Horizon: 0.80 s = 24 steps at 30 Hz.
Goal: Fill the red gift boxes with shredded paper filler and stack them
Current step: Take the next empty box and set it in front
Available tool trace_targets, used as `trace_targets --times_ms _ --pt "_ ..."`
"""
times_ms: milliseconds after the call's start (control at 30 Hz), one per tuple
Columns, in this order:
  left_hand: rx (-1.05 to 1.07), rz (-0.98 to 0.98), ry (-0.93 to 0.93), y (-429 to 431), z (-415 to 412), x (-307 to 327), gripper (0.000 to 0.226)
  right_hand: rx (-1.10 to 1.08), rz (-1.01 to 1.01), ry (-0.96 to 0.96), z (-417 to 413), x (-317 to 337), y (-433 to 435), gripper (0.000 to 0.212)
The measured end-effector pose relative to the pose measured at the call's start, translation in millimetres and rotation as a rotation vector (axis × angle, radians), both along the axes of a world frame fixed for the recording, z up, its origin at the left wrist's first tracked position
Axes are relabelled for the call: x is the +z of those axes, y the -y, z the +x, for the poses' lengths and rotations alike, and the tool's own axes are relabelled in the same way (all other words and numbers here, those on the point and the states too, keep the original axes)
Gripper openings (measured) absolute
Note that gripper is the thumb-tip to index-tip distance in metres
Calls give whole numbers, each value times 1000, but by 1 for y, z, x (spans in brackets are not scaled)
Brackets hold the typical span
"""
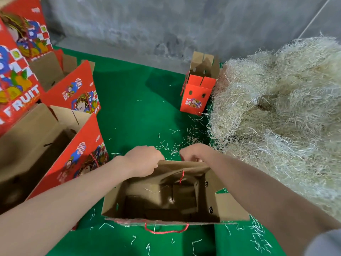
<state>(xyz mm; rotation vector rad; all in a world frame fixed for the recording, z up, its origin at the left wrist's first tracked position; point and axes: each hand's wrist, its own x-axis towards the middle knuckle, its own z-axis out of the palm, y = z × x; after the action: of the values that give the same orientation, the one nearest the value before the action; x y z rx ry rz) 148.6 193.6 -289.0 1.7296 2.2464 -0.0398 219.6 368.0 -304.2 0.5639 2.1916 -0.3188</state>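
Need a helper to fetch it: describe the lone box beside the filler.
Find the pale heap of shredded paper filler on the green table's right. At its far left edge stands a small red gift box. It stands alone; other boxes crowd the left.

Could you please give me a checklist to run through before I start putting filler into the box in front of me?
1. Top of the open box clear, flaps apart: ok.
2. The left hand and the right hand both grip its far wall: ok.
3. Filler inside the box: not ok, only a few stray strands.
4. The shredded paper pile lies close on the right: ok.
5. Bottom flaps locked flat: cannot tell, the inside is dark.
6. The inner red cord hangs into the cavity: not ok, it may get buried.
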Motion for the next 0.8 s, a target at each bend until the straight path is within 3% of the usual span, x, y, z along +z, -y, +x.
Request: trace_targets --times_ms 167,400,433,533,633,700,800 --pt "-25 18 3 4 0 -1 18 -56 -16 -110 0 2 9 19" --pt "-48 -58 -7 -10 -14 17 11 -95 194 -346 6 18 -5 15" --pt "-52 -80 18 -13 -14 20 11 -93 160 -346 8 22 -5 13" --pt "-78 -164 99 -20 -16 28 9 -206 -153 -257 15 39 -11 42" --pt "-45 -244 179 -23 -19 34 9 -229 -295 -226 31 57 -15 59" --pt "-28 -257 178 -26 -20 39 9 -104 -261 -268 47 63 -13 54" --pt "-46 -208 162 -34 -10 45 26 10 -219 -317 69 56 -9 29"
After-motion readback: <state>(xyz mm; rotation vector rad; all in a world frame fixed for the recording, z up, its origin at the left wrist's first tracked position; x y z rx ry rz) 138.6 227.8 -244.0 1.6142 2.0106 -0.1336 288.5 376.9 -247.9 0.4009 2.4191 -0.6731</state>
